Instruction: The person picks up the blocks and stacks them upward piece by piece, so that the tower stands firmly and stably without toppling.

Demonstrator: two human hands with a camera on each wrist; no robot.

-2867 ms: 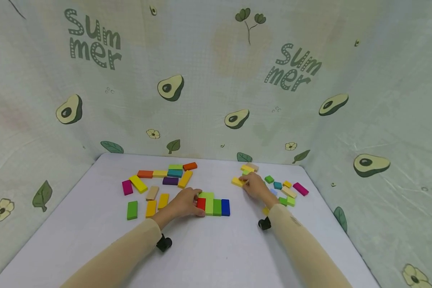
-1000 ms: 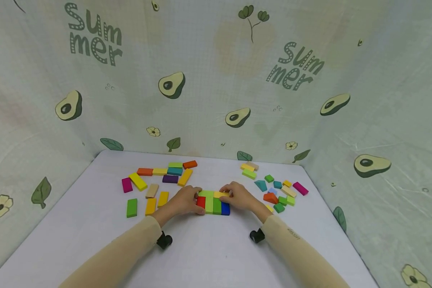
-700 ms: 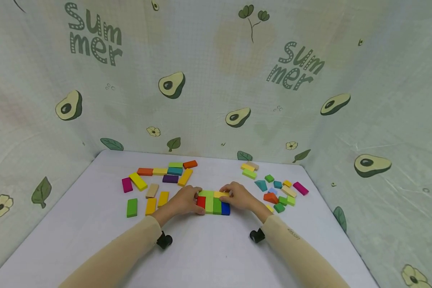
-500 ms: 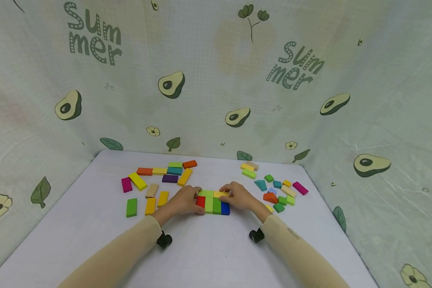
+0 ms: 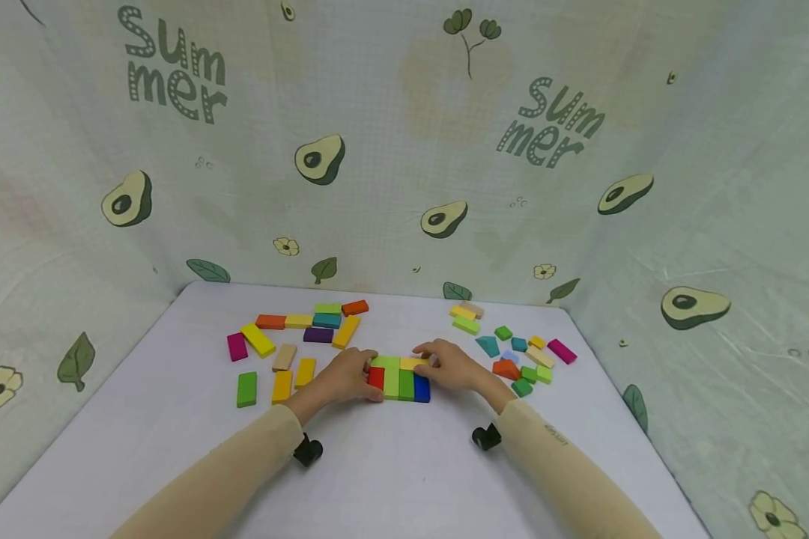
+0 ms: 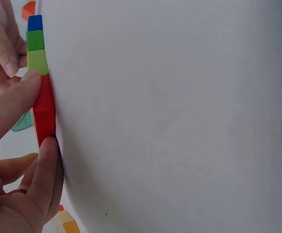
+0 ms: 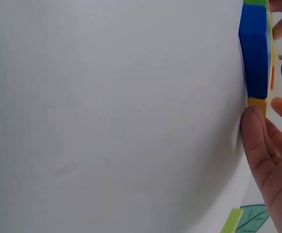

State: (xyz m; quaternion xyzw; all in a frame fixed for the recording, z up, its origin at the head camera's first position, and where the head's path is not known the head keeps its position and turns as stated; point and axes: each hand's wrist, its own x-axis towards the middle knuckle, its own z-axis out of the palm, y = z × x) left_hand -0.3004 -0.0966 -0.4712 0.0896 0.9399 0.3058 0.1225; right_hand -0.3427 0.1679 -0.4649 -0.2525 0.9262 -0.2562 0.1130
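At the table's middle, a flat group of blocks lies edge to edge: red [image 5: 375, 379], light green [image 5: 392, 385], green [image 5: 407, 385] and blue [image 5: 422, 389], with a light green block [image 5: 385, 361] and a yellow block [image 5: 413, 364] across the far side. My left hand [image 5: 342, 376] grips the group's left end, thumb and a finger at either end of the red block's side [image 6: 45, 121]. On the other side my right hand [image 5: 453, 368] has loosely spread fingers, fingertips right at the yellow block. In the right wrist view, one fingertip meets that block's end [image 7: 257, 103].
Loose blocks lie at the left, among them green [image 5: 246, 389], purple [image 5: 319, 335] and magenta [image 5: 237, 346]. To the right are smaller pieces, including a red-orange block [image 5: 506, 369] and a teal triangle [image 5: 488, 346]. A patterned cloth [image 5: 377, 150] hangs behind the table.
My right hand has brought the yellow block from the right to the group's far right corner. Since half a second ago its fingers have eased slightly rightward. The left hand stays put.
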